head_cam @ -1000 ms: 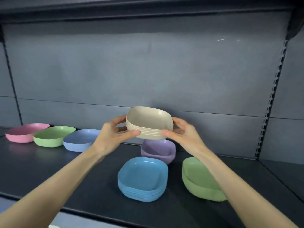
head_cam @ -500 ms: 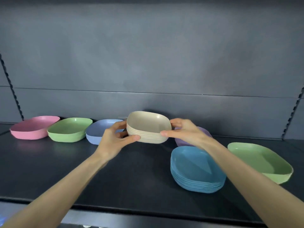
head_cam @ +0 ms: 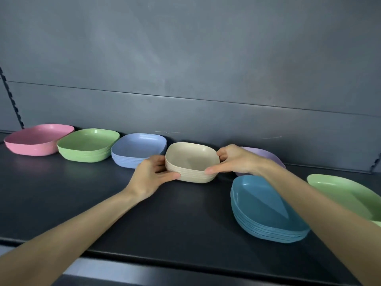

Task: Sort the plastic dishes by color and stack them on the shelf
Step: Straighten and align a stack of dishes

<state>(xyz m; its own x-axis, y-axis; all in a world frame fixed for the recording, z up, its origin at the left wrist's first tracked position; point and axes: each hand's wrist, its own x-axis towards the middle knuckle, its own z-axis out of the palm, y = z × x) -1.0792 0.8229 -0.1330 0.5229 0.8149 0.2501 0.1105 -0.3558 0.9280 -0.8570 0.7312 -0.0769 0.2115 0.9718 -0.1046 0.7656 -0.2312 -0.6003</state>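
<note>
Beige stack held, L hand, R hand; 6 other stacks.

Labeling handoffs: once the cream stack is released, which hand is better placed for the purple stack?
Right, probably. The right hand is just in front of the purple stack; the left hand grips the cream stack on its opposite side.

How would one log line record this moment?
action: holding beige stack | left hand, right hand: gripping its sides | spot: beside periwinkle stack
</note>
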